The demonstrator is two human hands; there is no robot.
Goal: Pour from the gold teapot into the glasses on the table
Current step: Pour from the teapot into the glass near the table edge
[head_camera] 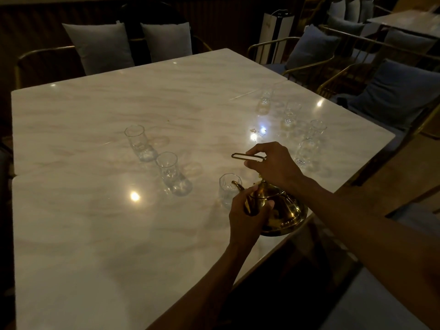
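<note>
Item, the grip: our right hand (273,163) grasps the looped handle (248,157) of the gold teapot (283,210) from above, fingers curled round the wire; our left hand (248,213) cups the pot's front at the base of the spout (237,185), thumb and fingers wrapped against the metal. Item, the teapot: tilted toward the left, its body low over the near right edge of the tabletop (95,234), whether touching it we cannot tell; the spout tip lies at the rim of the nearest glass (228,190). Whether liquid is running we cannot tell in this dim light. Item, risks, as we judge them: the spout may knock the glass over, since the two overlap and the glass is light and narrow; a steeper tilt may send the stream past the rim; a hot pot wall may force the left hand away. Item, remaining glasses: two (166,167) (137,139) in a line up and left, four grouped far right (307,148) (317,128) (291,113) (264,98). Item, room: broad bare marble to the left and ahead; the tabletop's edge runs just beneath the pot, so a slip rightward drops it to the floor; chairs with cushions (166,41) stand beyond.
</note>
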